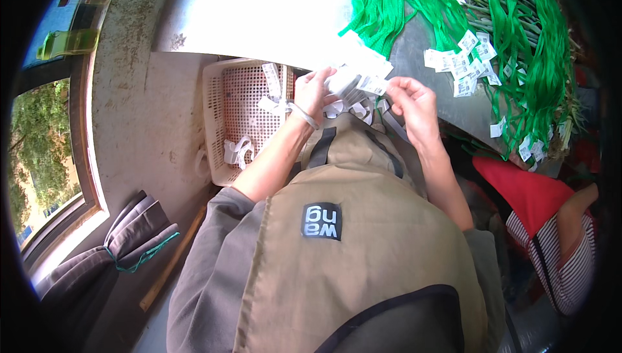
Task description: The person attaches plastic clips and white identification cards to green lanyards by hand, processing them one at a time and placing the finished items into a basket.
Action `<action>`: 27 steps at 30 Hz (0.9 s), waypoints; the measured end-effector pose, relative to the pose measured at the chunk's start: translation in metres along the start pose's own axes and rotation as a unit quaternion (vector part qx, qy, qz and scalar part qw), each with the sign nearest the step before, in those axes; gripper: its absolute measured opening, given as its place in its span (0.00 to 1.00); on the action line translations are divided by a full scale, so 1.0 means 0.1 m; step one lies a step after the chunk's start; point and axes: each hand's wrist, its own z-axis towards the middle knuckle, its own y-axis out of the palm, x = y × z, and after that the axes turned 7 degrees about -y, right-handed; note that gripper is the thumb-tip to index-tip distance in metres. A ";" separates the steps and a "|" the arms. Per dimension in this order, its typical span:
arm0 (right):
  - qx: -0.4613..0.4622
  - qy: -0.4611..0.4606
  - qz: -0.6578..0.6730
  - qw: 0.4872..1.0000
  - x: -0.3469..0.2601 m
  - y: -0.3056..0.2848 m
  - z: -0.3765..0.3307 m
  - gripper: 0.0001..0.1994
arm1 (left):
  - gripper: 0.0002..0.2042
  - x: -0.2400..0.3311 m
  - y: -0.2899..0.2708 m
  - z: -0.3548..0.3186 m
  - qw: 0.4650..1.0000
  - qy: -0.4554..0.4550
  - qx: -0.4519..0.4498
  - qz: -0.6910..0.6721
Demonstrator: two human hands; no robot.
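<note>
My left hand (pixel 313 96) is closed on a bunch of white printed labels (pixel 343 82) at the front edge of the metal table. Between thumb and fingertips, my right hand (pixel 414 108) pinches the edge of a single white label (pixel 372 84) at the right side of that bunch. Loose white strips (pixel 358 112) hang below the labels, in front of my apron. Bright glare washes out part of the bunch. Long green mesh net bags (pixel 389 9) lie on the table just beyond my hands.
A white perforated plastic basket (pixel 214 116) with a few paper strips stands left of my left arm. More green nets (pixel 512 3) with several white tags (pixel 463 64) lie over long green stalks at right. A person in a red garment (pixel 521 191) is close on my right.
</note>
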 end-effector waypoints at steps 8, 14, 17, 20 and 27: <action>0.074 0.063 -0.077 0.992 0.33 -0.07 0.62 0.07 | 0.14 -0.02 0.04 -0.17 0.986 0.115 -0.076 0.093; 0.009 -0.085 -0.238 0.967 -0.06 -0.80 0.71 0.07 | 0.08 -0.06 0.07 -0.21 0.981 0.140 -0.096 0.094; 0.077 -0.212 -0.519 0.825 -0.53 -1.08 0.67 0.18 | 0.08 0.01 0.22 -0.32 0.992 0.072 -0.098 0.044; 0.009 -0.307 -0.519 0.798 -0.45 -0.99 0.56 0.21 | 0.09 0.03 0.37 -0.39 0.994 0.042 -0.103 0.012; -0.097 -0.143 -0.188 0.967 -0.10 -0.05 -0.11 0.10 | 0.12 0.00 0.38 -0.37 0.992 0.053 -0.094 0.069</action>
